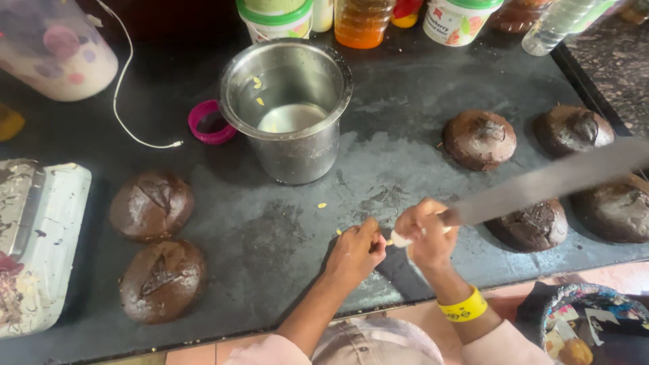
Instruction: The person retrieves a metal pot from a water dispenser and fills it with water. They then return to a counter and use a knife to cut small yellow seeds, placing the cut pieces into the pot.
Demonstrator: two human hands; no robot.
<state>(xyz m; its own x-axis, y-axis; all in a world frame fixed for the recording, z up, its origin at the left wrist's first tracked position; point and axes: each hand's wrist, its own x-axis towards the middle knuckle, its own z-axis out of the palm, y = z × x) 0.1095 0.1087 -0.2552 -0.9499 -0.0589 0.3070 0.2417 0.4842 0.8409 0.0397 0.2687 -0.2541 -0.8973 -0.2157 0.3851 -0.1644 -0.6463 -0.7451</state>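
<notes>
Long steel knife (541, 184) was gripped by the right hand (427, 233), blade out over the dark round chocolate cakes (534, 225). A small pale crumb was pinched by the left hand (357, 249). Probably best kept slow, blade pointed away.

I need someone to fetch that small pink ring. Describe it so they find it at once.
Start at the steel pot standing on the dark counter. Right against its left side lies the pink ring, near the tip of a white cable. It is the only pink, hollow round thing; the dark domed cakes are solid.
</notes>
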